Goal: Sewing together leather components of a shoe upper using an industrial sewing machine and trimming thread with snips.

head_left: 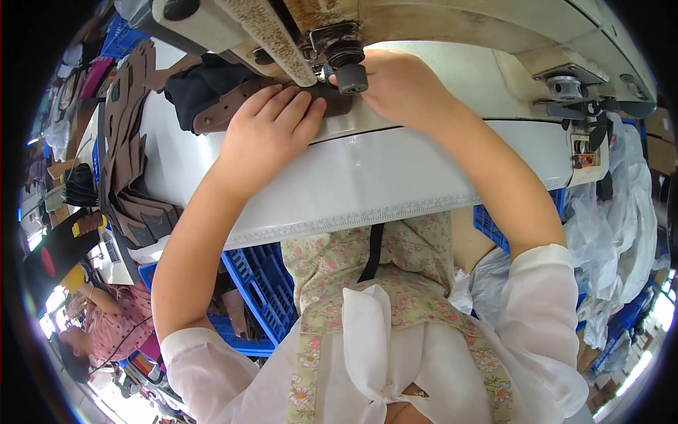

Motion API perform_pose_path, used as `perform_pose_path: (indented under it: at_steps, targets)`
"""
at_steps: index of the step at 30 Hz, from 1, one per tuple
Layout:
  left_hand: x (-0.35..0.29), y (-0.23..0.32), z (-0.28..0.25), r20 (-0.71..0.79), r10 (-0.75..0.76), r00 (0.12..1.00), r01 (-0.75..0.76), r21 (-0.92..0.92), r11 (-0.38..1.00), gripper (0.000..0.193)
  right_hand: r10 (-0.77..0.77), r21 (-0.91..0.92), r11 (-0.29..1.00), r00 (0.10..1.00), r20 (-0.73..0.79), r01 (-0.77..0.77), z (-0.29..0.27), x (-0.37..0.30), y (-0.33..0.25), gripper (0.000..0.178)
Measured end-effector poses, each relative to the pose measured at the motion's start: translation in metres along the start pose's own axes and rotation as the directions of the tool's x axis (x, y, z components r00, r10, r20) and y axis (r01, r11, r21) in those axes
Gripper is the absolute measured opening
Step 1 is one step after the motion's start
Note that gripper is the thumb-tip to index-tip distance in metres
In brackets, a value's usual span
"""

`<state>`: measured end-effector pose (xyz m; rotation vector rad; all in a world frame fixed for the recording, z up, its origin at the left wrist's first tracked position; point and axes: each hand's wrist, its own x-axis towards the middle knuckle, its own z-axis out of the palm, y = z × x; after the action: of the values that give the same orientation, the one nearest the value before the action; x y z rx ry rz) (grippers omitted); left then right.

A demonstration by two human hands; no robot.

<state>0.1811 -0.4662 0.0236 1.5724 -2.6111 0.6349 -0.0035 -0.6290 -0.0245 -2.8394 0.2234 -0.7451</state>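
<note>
A brown shoe upper (pixel 223 106) with punched holes and black lining lies on the sewing machine's bed, under the machine head. My left hand (pixel 272 131) is bent over its near edge, fingers side by side and pressed onto the brown material. At the upper's right end, just behind the dark round knob (pixel 352 79) of the sewing machine (pixel 452 25), is my right hand (pixel 402 88). Its fingers are bent in at the material, and the machine parts cover some of their tips. The needle area is hidden from view.
Brown cut pieces (pixel 127 141) hang and lie in an overlapping row at the table's left end. A ruler strip (pixel 353 215) runs along the white table's front edge. Blue plastic crates (pixel 261 290) stand below, clear plastic bags (pixel 611 226) hang right. Another person (pixel 127 318) sits at left.
</note>
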Motion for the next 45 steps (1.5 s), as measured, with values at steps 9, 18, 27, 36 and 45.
perform_pose_path:
  at_steps: [9,18,27,36,45]
  targets:
    - [0.002,-0.007,0.000,-0.044,-0.053,0.998,0.046,-0.146,0.988,0.035,0.011,-0.002,1.000,0.999,0.049,-0.011,0.000,0.003,0.003,0.027]
    - [-0.002,0.010,0.003,-0.053,-0.172,0.984,0.168,-0.073,0.983,0.031,-0.003,-0.040,0.999,1.000,-0.025,0.002,0.004,-0.001,-0.002,0.028]
    - [-0.005,0.004,0.011,-0.119,-0.148,0.982,0.133,-0.125,0.983,0.030,-0.001,-0.057,0.998,1.000,0.003,0.001,0.000,0.000,-0.003,0.027]
    - [-0.010,-0.001,0.013,-0.139,-0.128,0.982,0.114,-0.100,0.988,0.030,0.002,-0.072,0.997,0.998,0.062,0.003,-0.007,0.003,-0.004,0.036]
    - [-0.011,-0.002,0.014,-0.122,-0.145,0.982,0.133,-0.101,0.986,0.031,-0.011,-0.083,0.996,0.997,0.071,0.017,-0.004,0.002,-0.003,0.044]
